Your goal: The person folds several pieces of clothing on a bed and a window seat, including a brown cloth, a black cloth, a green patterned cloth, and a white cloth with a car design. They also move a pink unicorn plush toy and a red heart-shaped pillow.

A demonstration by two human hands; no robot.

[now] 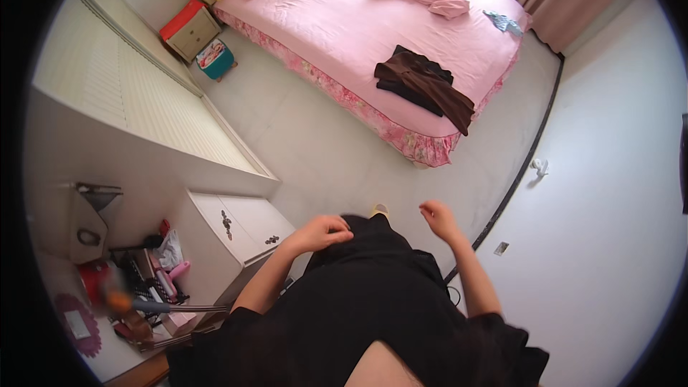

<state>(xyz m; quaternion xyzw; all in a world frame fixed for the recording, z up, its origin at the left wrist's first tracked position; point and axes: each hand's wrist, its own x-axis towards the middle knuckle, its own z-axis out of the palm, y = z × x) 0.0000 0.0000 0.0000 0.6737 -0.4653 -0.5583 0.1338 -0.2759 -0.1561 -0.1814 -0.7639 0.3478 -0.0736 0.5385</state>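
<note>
My left hand (324, 232) hovers in front of the black clothing (358, 287) on my body, its fingers loosely bent and nothing visible in them. Out to the right, near the white wall, my right hand (439, 220) hangs in the air with relaxed, slightly curled fingers and holds nothing that I can see. Below and between the hands, the tip of a pale yellow slipper (380, 209) shows on the floor. Dark brown and black folded clothes (424, 86) lie on the near corner of the pink bed (308, 21), well beyond both hands.
A white cabinet (240, 226) stands at my left beside a cluttered dresser top (118, 369) with a pink hairbrush (168, 283). A teal bin (216, 59) and a small bedside cabinet (192, 32) are at the far left. The white wall (588, 244) runs along my right.
</note>
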